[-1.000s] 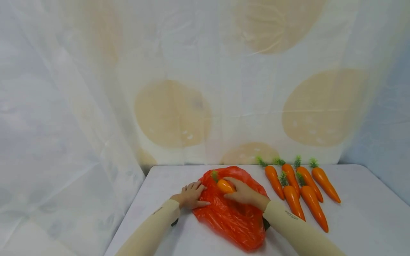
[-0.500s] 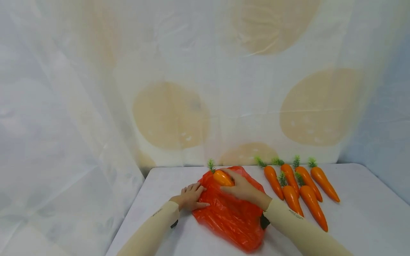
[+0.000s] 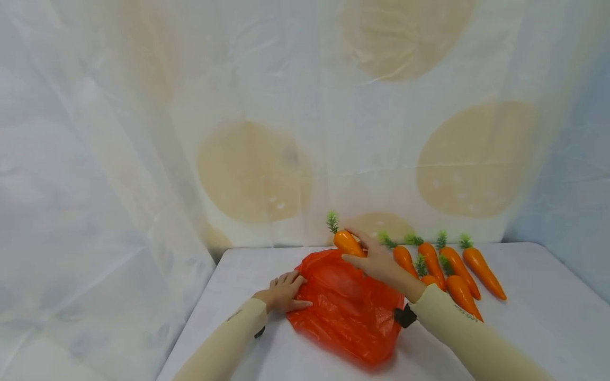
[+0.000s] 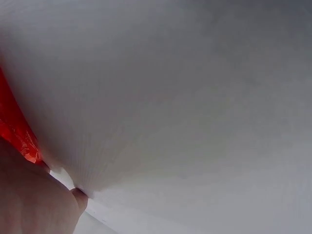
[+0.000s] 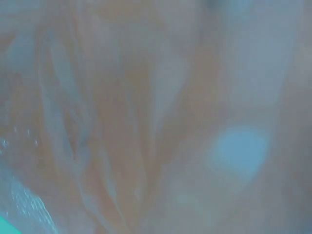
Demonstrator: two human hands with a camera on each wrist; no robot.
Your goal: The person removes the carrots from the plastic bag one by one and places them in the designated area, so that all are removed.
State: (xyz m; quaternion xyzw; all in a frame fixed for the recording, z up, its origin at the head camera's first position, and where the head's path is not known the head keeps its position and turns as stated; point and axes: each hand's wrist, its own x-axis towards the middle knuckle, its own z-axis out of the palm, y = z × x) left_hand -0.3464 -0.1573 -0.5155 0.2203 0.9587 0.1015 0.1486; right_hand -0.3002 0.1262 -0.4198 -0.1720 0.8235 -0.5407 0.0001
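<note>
In the head view a crumpled red plastic bag lies on the white table. My left hand rests at its left edge, fingers spread and thumb laid over the plastic. The left wrist view shows part of that hand beside a strip of the red bag. Above the bag's far edge my right hand grips a carrot by its thick orange body. Its green leafy top points up and away; the tip is hidden behind the hand. The right wrist view is a blur.
Several more orange carrots with green tops lie in two rows on the right of the table. My right forearm covers parts of the nearer ones. A pale curtain with tan round patches hangs behind the table's far edge.
My right hand has lifted the carrot up from the bag, first away, then to the right. The bag's opening has sagged flatter. My left hand has stayed in place.
</note>
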